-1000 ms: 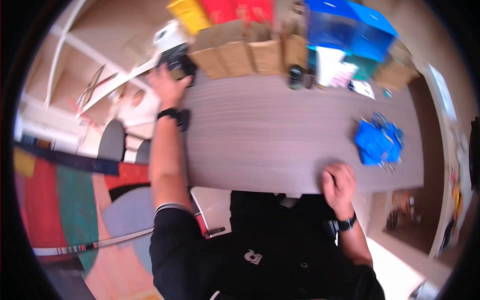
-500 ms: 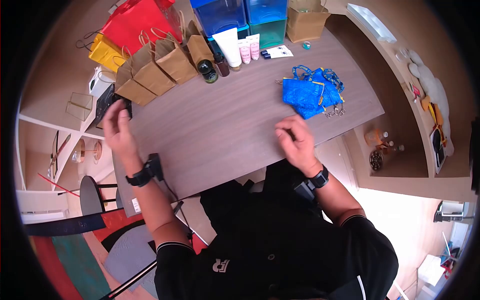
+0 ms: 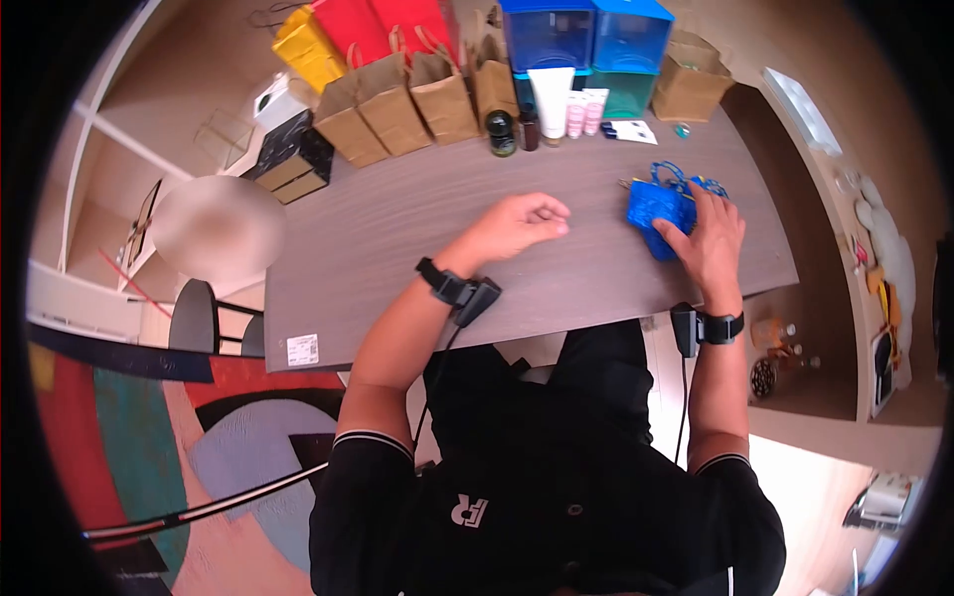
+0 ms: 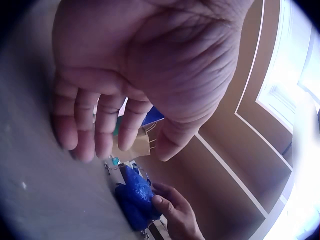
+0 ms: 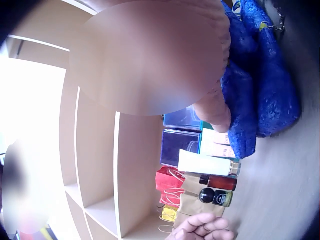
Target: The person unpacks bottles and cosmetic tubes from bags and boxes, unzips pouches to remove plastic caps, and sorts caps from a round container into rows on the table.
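Note:
Small blue bags (image 3: 660,211) with patterned straps lie in a bunch at the right of the table. My right hand (image 3: 713,241) grips this bunch from its right side, thumb at the front and fingers over the far side. In the right wrist view the thumb (image 5: 216,112) presses against the crinkled blue material (image 5: 240,95). Over the middle of the table is my left hand (image 3: 512,226), its fingers loosely bent and nothing in them. The left wrist view shows its palm (image 4: 145,55) with the blue bunch (image 4: 135,195) beyond.
Brown paper bags (image 3: 393,104), red bags (image 3: 407,25) and a yellow bag (image 3: 308,48) line the back. Right of them stand a dark bottle (image 3: 501,134), a white tube (image 3: 552,99), pink tubes (image 3: 594,109) and blue boxes (image 3: 547,40). A black box (image 3: 296,159) stands at the back left.
My left hand has moved from the black box at the back left to the middle of the table. My right hand has gone from the front edge to the blue bags and grips them.

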Action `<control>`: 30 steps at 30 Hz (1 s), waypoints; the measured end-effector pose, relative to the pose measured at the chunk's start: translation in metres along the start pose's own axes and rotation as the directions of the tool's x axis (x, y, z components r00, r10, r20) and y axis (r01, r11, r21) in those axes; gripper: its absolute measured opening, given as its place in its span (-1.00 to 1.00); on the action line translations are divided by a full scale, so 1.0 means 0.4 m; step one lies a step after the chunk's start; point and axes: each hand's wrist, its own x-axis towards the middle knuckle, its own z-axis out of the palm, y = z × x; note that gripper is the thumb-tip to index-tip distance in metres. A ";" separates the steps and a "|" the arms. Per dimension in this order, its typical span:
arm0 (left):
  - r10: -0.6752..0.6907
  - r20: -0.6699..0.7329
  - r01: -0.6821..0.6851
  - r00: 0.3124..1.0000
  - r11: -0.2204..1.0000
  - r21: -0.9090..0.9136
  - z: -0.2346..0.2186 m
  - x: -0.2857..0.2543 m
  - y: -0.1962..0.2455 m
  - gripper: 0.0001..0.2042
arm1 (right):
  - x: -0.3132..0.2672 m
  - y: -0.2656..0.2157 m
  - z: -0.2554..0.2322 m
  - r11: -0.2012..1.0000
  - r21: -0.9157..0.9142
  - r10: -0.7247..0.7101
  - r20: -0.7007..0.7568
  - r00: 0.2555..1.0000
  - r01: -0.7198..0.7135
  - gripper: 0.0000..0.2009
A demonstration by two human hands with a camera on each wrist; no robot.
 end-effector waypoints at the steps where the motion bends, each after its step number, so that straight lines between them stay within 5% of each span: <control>1: -0.003 -0.023 0.003 1.000 1.000 0.004 0.004 0.007 -0.008 -0.70 | 0.002 -0.003 -0.003 0.999 -0.014 0.030 0.049 0.998 -0.030 -0.29; 7: -0.119 0.004 0.119 0.993 0.990 -0.072 -0.009 -0.002 0.004 -0.68 | 0.010 -0.048 -0.012 1.000 -0.001 -0.005 0.076 0.997 0.005 -0.35; 10: -0.089 -0.014 0.085 0.996 0.980 -0.181 -0.016 -0.013 -0.001 -0.67 | 0.011 -0.066 -0.002 0.966 0.259 -0.006 0.045 0.999 -0.006 -0.47; 13: -0.064 -0.030 0.056 0.998 0.975 -0.217 -0.019 -0.018 -0.014 -0.64 | 0.029 -0.122 -0.007 0.899 0.428 -0.003 0.212 0.977 -0.090 -0.53; 16: -0.076 -0.010 0.066 0.997 0.918 -0.391 -0.025 -0.029 -0.016 -0.60 | 0.047 -0.209 0.021 0.753 0.657 -0.041 0.071 0.997 -0.016 -0.55; 18: -0.106 0.002 0.078 0.994 0.716 -0.694 -0.029 -0.037 0.005 -0.59 | 0.064 -0.273 0.057 0.675 0.738 -0.056 0.024 0.998 0.020 -0.54; 19: -0.104 -0.003 0.073 0.995 0.720 -0.691 -0.027 -0.039 0.014 -0.59 | 0.071 -0.305 0.076 0.654 0.754 -0.070 -0.009 0.998 0.052 -0.53; 21: -0.029 -0.277 -0.203 0.960 0.608 -0.768 -0.022 -0.039 0.026 -0.63 | 0.092 -0.368 0.100 0.705 0.660 -0.198 -0.171 0.965 0.261 -0.50; 23: -0.033 -0.324 -0.244 0.946 0.587 -0.772 -0.057 -0.035 -0.007 -0.69 | 0.113 -0.406 0.128 0.637 0.650 -0.297 -0.289 0.910 0.414 -0.48; 25: 0.071 -0.507 -0.459 0.859 0.545 -0.702 -0.092 -0.024 -0.054 -0.68 | 0.121 -0.420 0.140 0.602 0.682 -0.342 -0.250 0.906 0.415 -0.46; 26: 0.055 -0.555 -0.497 0.830 0.524 -0.691 -0.105 -0.020 -0.049 -0.71 | 0.126 -0.426 0.156 0.491 0.797 -0.287 -0.231 0.929 0.350 -0.46; 27: 0.048 -0.559 -0.496 0.828 0.528 -0.689 -0.125 -0.019 -0.062 -0.71 | 0.133 -0.432 0.169 0.362 0.890 -0.236 -0.200 0.951 0.277 -0.47; 30: 0.021 -0.516 -0.462 0.856 0.479 -0.746 -0.162 -0.042 -0.069 -0.71 | 0.161 -0.422 0.233 0.298 0.922 -0.136 -0.216 0.967 0.248 -0.54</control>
